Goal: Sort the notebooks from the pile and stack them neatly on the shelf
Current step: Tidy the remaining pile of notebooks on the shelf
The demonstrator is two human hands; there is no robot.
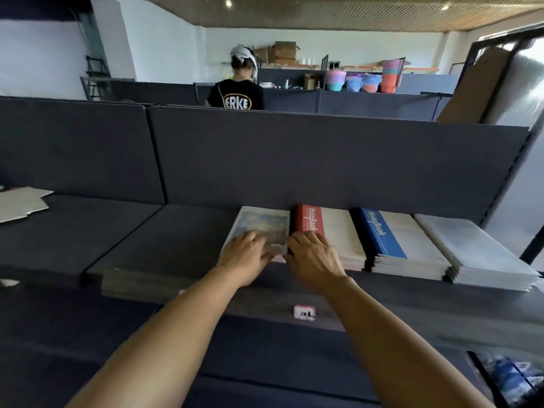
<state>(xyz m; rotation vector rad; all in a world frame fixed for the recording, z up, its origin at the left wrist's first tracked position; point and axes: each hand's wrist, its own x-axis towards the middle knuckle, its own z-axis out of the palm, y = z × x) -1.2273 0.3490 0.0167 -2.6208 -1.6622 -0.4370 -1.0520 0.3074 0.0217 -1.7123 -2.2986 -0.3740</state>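
Shelf [164, 231]: our left hand [245, 256] lies flat, fingers straight, on the painted notebook [265, 222], hiding its near edge. Our right hand [312, 257], fingers loosely spread, rests on the red notebook stack [329, 228]. Beside: blue stack [394, 240], white stack [477, 251]. Price tag [304, 312] illegible.

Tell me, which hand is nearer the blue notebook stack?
Right. The right hand rests on the red notebook stack, beside the blue notebook stack; the left hand presses the painted-cover notebook, farther away.

Four notebook stacks [332, 234] side by side on shelf [164, 237], right half.
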